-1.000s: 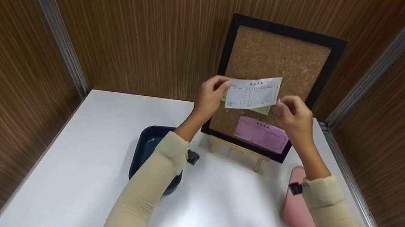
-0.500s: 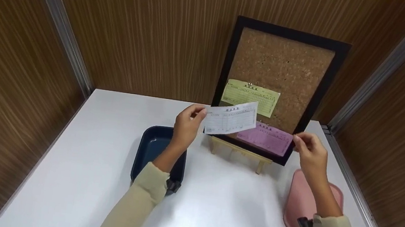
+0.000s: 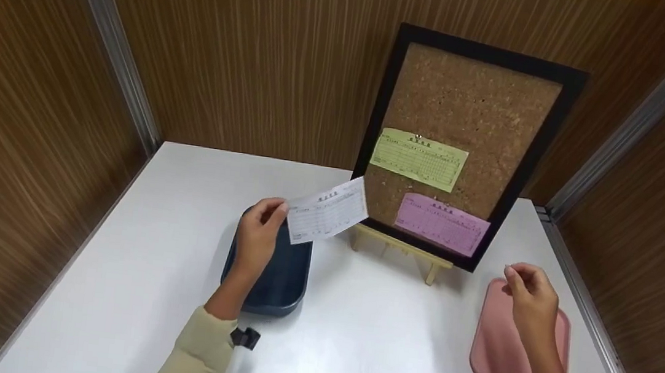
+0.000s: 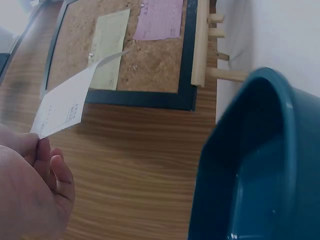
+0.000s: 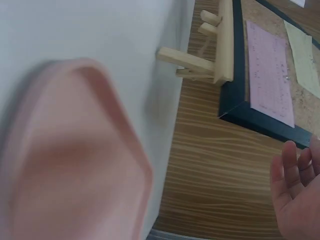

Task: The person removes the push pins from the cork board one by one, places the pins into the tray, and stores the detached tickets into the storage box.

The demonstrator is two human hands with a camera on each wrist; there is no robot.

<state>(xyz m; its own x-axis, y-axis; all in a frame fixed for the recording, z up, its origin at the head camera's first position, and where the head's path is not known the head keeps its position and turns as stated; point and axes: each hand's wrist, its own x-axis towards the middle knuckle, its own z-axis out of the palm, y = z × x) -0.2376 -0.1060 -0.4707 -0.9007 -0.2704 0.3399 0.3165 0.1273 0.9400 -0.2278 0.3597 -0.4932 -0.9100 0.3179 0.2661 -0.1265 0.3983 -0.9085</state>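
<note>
The left hand (image 3: 258, 237), left of the corkboard (image 3: 471, 102), pinches the white slip (image 3: 328, 211) by one short edge, thumb against fingers, the paper tilted with its free end reaching toward the board's lower left corner. Half a second ago that slip overlapped more of the board; now it is mostly left of it, in the head view partly across the blue bin (image 3: 270, 310). I judge it free of the cork, which leaves the yellow-green slip (image 3: 419, 158) on the board's left half and the purple slip (image 3: 441, 224) near its bottom edge, both on show. Right of the board, the right hand (image 3: 537, 300) has dropped to above the pink tray (image 3: 492, 345), thumb and forefinger nearly together; whether they hold something tiny, I cannot tell.
</note>
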